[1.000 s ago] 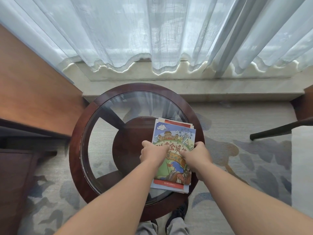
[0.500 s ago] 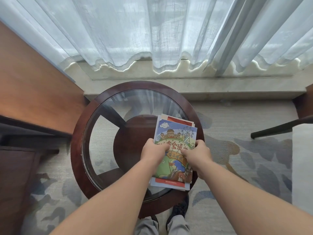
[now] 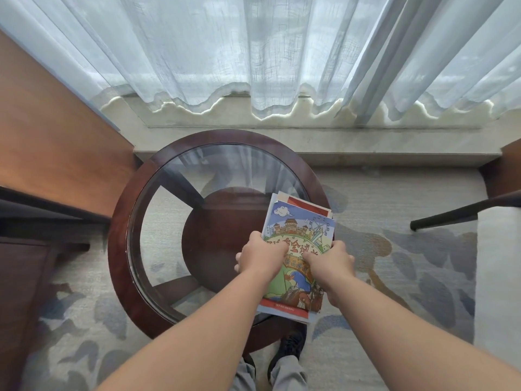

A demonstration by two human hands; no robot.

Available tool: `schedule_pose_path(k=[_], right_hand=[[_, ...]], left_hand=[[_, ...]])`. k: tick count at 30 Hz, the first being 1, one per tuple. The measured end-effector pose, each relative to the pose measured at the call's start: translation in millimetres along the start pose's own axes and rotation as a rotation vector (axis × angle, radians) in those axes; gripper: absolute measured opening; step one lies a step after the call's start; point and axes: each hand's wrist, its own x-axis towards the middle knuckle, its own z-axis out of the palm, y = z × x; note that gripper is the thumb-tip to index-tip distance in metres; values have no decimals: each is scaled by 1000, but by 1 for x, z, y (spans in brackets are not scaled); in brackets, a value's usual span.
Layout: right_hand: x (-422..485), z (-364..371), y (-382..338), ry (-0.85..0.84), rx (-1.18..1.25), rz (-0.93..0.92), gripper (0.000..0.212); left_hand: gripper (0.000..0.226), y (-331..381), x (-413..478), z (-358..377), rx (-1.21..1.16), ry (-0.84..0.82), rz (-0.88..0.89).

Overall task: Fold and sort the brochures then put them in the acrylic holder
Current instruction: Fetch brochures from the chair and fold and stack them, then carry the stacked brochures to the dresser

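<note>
I am watching the glass table point(image 3: 121, 249) carrying the brochures point(image 3: 298, 224) on its near right side, long axis running near to far. The left hand point(image 3: 262, 256) is gripping their left edge, the right hand point(image 3: 329, 263) their right edge, fingers curled.

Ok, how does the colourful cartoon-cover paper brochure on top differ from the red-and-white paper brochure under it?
The cartoon-cover brochure shows most of its face; the red-and-white brochure shows only a strip at the far end. The left hand and right hand grip the cartoon-cover brochure's sides at its middle, clear of the red-and-white brochure's strip. Both are piled together over the round glass-topped table.
</note>
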Motion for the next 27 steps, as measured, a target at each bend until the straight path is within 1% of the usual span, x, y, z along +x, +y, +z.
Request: schedule_pose_path(k=[2, 4, 6, 9, 12, 16, 21, 22, 24, 26, 27], right_hand=[[2, -3, 0, -6, 6, 6, 50], [5, -6, 1, -24, 14, 9, 53], [6, -8, 4, -55, 24, 12, 54], [3, -12, 7, -93, 83, -5, 53], [-1, -20, 1, -150, 183, -66, 55], [-13, -35, -28, -262, 318, -170, 53], [-63, -48, -84, -394, 367, -302, 58], [-76, -50, -95, -438, 361, -318, 55], [-104, -54, -117, -518, 346, -370, 37], [-136, -56, -140, -548, 345, -445, 24], [-155, -54, -150, -540, 342, -492, 22]], left_hand=[[30, -2, 0, 3, -46, -3, 35], [34, -4, 0, 5, -96, -19, 68], [38, -7, -1, 5, -148, -51, 50], [25, -6, 0, 3, -270, -103, -1], [23, -1, 0, -6, -455, -146, -14], [25, 13, -15, -33, -670, -204, 27], [28, 32, -49, -99, -780, -252, 175], [30, 34, -58, -114, -794, -252, 207], [33, 39, -78, -144, -828, -239, 264], [34, 42, -101, -177, -865, -191, 311], [34, 43, -113, -193, -878, -153, 333]])
